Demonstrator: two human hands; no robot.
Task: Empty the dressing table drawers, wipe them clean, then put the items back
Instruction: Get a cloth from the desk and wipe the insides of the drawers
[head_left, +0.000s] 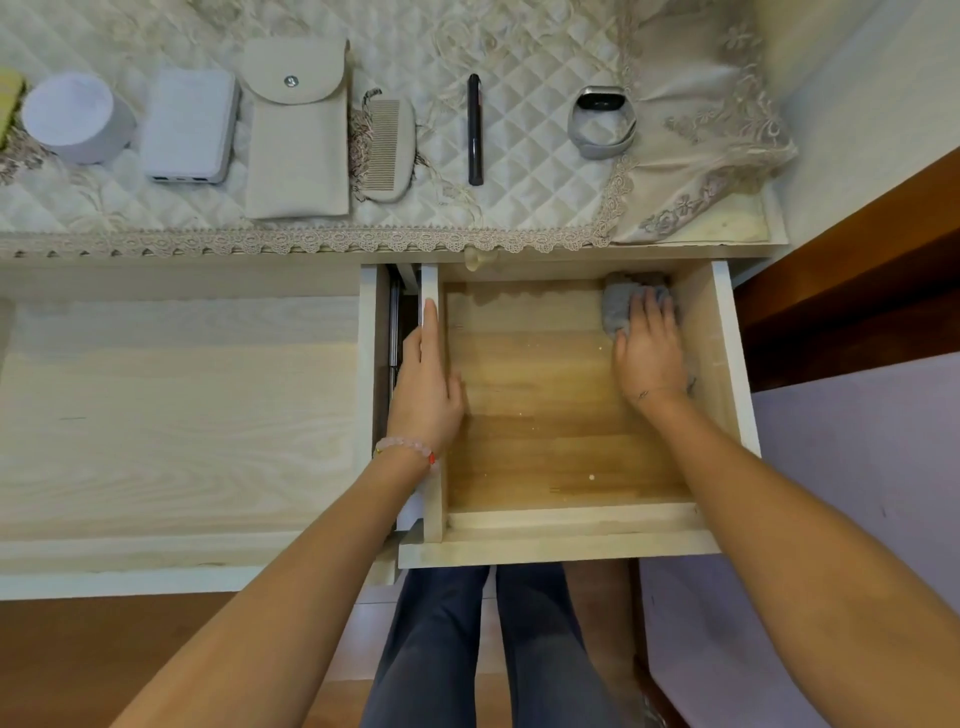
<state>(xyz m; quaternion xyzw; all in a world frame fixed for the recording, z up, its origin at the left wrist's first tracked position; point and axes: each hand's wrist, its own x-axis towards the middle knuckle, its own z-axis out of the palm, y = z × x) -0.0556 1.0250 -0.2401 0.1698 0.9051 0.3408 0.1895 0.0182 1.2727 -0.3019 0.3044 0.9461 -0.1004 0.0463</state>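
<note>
The right-hand drawer (561, 540) of the dressing table is pulled out, and its wooden floor holds only a cloth. My right hand (649, 348) presses a grey cloth (621, 306) flat into the drawer's far right corner. My left hand (428, 379) rests on the drawer's left wall, fingers straight along its top edge. On the lace-covered tabletop lie a white round jar (78, 117), a white power bank (189, 127), a beige snap pouch (298, 130), a comb (384, 148), a black pen-like stick (474, 130) and a grey clip-like device (602, 122).
A wide pale drawer front or shelf (176, 415) lies to the left of the open drawer. My legs (493, 649) are under the drawer front. A brown wooden edge (857, 270) and a lilac surface (857, 467) lie to the right.
</note>
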